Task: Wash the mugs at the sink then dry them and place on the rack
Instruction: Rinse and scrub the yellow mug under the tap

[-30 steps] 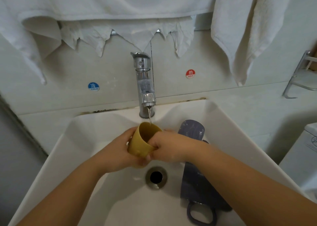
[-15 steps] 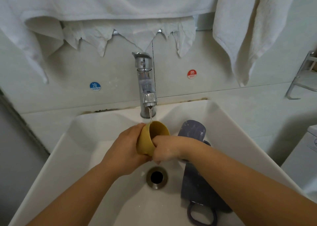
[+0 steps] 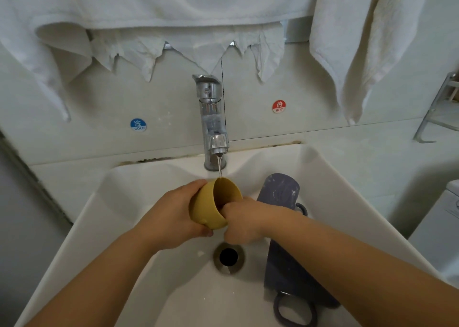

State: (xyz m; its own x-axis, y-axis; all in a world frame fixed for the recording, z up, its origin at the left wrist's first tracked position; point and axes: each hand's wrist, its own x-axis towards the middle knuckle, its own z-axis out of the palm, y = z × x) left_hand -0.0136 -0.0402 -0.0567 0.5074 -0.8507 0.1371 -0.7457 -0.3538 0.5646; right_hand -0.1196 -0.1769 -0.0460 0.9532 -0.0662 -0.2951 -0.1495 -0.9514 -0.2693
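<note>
You are holding the yellow mug (image 3: 215, 203) tilted under the faucet (image 3: 212, 120) so that the thin stream of water (image 3: 219, 166) is running into its open mouth. Your left hand (image 3: 173, 217) is grasping the mug's body from the left and steadying it, while your right hand (image 3: 244, 223) is gripping the rim, with fingers reaching inside, most likely to rub the inner wall. Two purple mugs (image 3: 279, 197) are lying on their sides in the white sink (image 3: 119, 227) on the right, apparently awaiting their turn. The drain (image 3: 228, 257) is sitting open just below your hands. White towels (image 3: 360, 41) are hanging on the tiled wall above, within reach for drying. A metal rack (image 3: 439, 108) is showing at the far right edge.
</note>
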